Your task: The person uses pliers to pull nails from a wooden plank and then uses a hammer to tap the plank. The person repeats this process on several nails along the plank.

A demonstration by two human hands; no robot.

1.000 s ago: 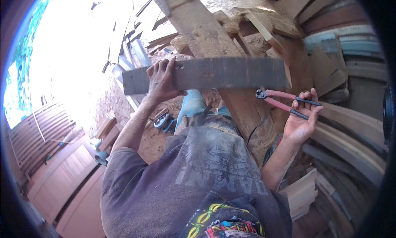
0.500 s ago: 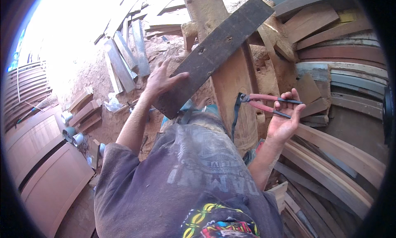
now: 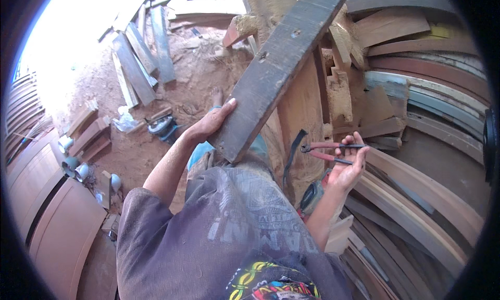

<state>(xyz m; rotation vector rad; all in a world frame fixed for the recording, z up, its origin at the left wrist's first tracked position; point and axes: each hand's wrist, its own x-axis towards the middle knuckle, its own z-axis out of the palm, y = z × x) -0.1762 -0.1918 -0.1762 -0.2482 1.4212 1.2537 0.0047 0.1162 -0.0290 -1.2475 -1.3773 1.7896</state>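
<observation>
A long dark wooden plank (image 3: 276, 71) with a few holes slants from my waist toward the far right. My left hand (image 3: 211, 124) is closed on its left edge near the close end, thumb on top and the other fingers hidden underneath. On the right, my right hand (image 3: 350, 167) holds red-handled pincers (image 3: 324, 145) loosely, with the handles spread and the jaws pointing left. A black strip (image 3: 292, 159) hangs beside the jaws; I cannot tell whether they touch it. Beneath the plank is a thick, lighter wooden beam (image 3: 299, 110).
Stacked boards (image 3: 432, 196) line the right side. A partly hidden power tool (image 3: 312, 196) sits beside my right forearm. Loose planks (image 3: 133, 68) and a dark tool (image 3: 162, 127) lie on the dusty ground at left, near wooden panels (image 3: 67, 227).
My left hand has gone from resting spread on the plank to gripping its edge. The plank's near end has shifted right. My right hand and the pincers have moved lower and slightly left.
</observation>
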